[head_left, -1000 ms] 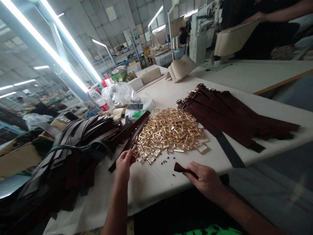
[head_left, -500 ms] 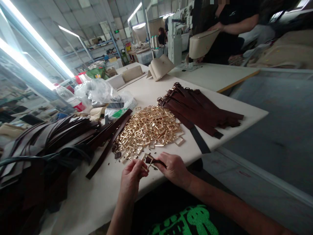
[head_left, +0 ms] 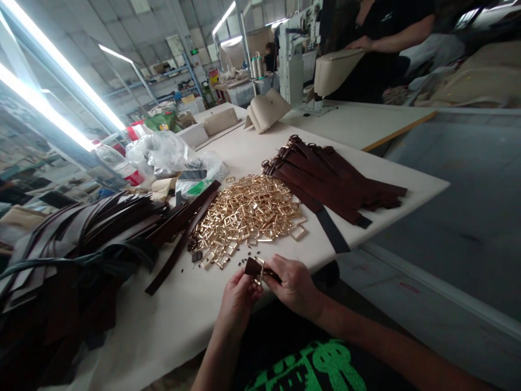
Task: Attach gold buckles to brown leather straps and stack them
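Above the front edge of the table, a gold-coloured buckle (head_left: 261,263) sits around a dark brown leather strap (head_left: 251,267). The strap's flat end sticks out of the frame on the left side. My left hand (head_left: 238,296) pinches at that end, its fingertips close to the buckle. From the other side, my right hand (head_left: 295,282) is closed around the strap just beside the buckle. The rest of this strap is hidden by my right hand. Just beyond my hands lies a heap of gold-coloured buckles (head_left: 252,212) with small dark bits near it.
Brown straps with buckles (head_left: 321,179) lie in a fanned pile on the right. A large bundle of straps (head_left: 81,239) covers the left side. Behind are plastic bags (head_left: 163,152), a bottle (head_left: 118,163) and a sewing machine (head_left: 291,60), where another person handles a beige piece (head_left: 337,70).
The buckle has slid over the strap's end, which now protrudes further on the left. My left hand has moved right, from the buckle to the strap end.
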`<state>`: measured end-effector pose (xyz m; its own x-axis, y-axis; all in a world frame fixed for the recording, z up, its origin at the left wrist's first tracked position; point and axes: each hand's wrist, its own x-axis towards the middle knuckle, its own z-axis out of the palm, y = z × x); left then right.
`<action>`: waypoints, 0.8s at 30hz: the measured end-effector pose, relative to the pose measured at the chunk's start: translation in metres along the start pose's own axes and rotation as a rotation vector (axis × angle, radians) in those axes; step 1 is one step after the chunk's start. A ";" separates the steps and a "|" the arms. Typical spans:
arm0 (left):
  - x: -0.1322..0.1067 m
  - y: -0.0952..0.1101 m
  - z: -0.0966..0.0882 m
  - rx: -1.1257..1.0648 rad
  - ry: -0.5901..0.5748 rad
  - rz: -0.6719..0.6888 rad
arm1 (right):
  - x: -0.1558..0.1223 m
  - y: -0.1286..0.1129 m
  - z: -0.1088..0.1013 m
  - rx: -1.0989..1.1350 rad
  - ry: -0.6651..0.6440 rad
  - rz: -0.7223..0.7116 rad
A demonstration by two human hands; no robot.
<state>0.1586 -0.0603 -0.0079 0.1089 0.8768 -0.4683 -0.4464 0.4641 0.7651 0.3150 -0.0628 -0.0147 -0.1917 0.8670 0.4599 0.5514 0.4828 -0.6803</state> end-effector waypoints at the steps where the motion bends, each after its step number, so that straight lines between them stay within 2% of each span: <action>1: -0.001 -0.002 0.001 0.023 -0.015 -0.003 | 0.000 0.000 -0.001 -0.022 -0.001 0.000; 6: -0.002 -0.005 0.003 0.113 -0.042 0.059 | -0.002 0.000 -0.004 -0.040 -0.023 0.005; 11: -0.001 0.007 0.001 0.062 0.001 0.119 | -0.001 0.000 -0.005 0.017 -0.061 0.010; 15: 0.005 0.019 -0.008 -0.155 0.116 0.076 | -0.002 0.005 -0.001 0.022 -0.098 0.009; 17: 0.010 0.026 -0.021 -0.198 0.179 0.120 | -0.003 0.010 0.001 -0.005 -0.122 0.016; 19: 0.014 0.032 -0.040 -0.058 0.204 0.242 | -0.004 0.016 0.003 -0.019 -0.136 0.028; 22: 0.023 0.044 -0.074 0.433 0.282 0.473 | -0.005 0.023 0.005 -0.027 -0.130 0.049; 24: 0.029 0.054 -0.095 0.693 0.365 0.566 | -0.005 0.026 0.006 -0.028 -0.126 0.044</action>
<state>0.0530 -0.0215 -0.0220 -0.2960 0.9547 0.0308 0.2876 0.0584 0.9560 0.3259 -0.0535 -0.0381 -0.2657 0.8969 0.3535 0.5836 0.4415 -0.6815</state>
